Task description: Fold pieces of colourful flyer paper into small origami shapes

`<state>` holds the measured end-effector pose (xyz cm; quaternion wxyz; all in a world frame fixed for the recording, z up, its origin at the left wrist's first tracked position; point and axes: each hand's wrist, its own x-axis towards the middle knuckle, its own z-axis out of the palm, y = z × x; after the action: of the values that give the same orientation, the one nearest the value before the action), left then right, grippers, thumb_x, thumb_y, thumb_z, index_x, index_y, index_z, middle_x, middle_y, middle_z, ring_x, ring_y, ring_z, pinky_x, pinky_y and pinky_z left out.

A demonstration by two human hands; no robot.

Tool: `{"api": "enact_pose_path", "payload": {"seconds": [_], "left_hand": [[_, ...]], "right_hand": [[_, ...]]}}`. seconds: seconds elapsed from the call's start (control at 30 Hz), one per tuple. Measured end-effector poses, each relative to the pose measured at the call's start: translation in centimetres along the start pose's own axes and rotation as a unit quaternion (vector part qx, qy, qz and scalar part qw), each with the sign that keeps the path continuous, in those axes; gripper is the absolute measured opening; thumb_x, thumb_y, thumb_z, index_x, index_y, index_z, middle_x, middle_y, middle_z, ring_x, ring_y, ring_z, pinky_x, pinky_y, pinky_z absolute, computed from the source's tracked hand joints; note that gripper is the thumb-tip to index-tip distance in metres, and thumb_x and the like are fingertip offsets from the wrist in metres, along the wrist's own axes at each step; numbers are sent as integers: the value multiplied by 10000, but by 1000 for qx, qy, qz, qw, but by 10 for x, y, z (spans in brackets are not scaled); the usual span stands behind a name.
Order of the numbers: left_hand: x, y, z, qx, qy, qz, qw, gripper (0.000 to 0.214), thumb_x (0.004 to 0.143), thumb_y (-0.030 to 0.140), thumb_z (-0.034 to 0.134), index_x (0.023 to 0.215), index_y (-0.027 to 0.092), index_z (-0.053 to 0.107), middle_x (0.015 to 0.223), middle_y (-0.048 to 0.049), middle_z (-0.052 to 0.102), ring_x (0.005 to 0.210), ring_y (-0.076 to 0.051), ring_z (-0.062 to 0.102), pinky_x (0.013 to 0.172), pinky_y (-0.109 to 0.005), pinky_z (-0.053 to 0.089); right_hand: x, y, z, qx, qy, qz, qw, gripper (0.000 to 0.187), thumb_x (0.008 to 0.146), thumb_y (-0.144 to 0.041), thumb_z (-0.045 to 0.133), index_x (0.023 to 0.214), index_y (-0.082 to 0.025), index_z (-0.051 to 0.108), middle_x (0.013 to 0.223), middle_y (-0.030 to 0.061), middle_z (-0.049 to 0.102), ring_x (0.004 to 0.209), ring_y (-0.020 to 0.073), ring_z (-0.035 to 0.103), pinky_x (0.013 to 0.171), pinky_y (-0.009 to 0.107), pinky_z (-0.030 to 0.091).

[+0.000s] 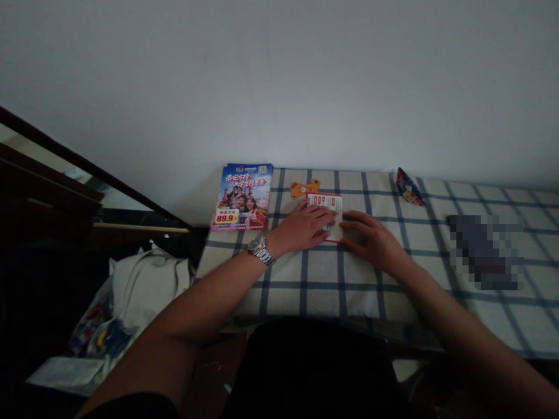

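Note:
A white printed leaflet with a red border (pixel 328 202) lies on the checked cloth in front of me, half covered by fingers. My left hand (pixel 304 226), with a metal watch on its wrist, rests across the leaflet with its fingers laid out flat. At the leaflet's right edge is my right hand (pixel 371 237); its fingers are apart and slightly bent, the tips at the paper's side. Just behind the leaflet shows an orange teddy bear picture (pixel 304 189). To the left lies a stack of colourful leaflets (pixel 242 198) marked 89.9.
The checked cloth (pixel 301 285) covers a long surface against a white wall (pixel 279 87). A folded colourful paper piece (pixel 409 187) stands at the back right, and a blurred dark object (pixel 484 253) lies farther right. Bags (pixel 142 285) sit below on the left beside dark rails.

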<state>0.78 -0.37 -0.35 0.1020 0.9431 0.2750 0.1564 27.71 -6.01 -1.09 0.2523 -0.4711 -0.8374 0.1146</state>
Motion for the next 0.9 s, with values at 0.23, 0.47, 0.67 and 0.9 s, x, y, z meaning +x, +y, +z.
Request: {"api": "enact_pose_path", "payload": {"seconds": [0.23, 0.47, 0.67, 0.9], "left_hand": [[-1, -1, 3, 11, 12, 10, 1000, 283, 1085, 343, 573, 1334, 229, 644, 1507, -78, 626, 1403, -271, 565, 1318, -576, 249], [-1, -1, 3, 10, 10, 10, 1000, 285, 1087, 351, 572, 1338, 238, 645, 1482, -80, 638, 1408, -268, 565, 1325, -581, 241], [-1, -2, 4, 13, 14, 14, 1000, 298, 1094, 362, 561, 1352, 233, 639, 1508, -82, 626, 1420, -264, 557, 1328, -585, 240], [-1, -1, 3, 10, 10, 9, 1000, 282, 1084, 347, 574, 1335, 243, 651, 1505, -76, 626, 1422, -266, 554, 1326, -590, 246]], "right_hand": [[19, 8, -6, -24, 8, -20, 999, 250, 1038, -352, 629, 1229, -259, 761, 1336, 124, 726, 1220, 329, 699, 1079, 567, 577], [42, 22, -1, -120, 2, -23, 993, 366, 1062, -319, 543, 1371, -227, 716, 1375, 157, 703, 1197, 362, 659, 1045, 588, 548], [52, 22, 1, -188, 9, -3, 982, 412, 1065, -344, 520, 1413, -206, 694, 1367, 179, 685, 1177, 400, 616, 1014, 603, 533], [55, 22, 3, -178, 30, 7, 984, 393, 1059, -342, 512, 1368, -212, 717, 1319, 178, 693, 1125, 398, 614, 981, 606, 536]]}}
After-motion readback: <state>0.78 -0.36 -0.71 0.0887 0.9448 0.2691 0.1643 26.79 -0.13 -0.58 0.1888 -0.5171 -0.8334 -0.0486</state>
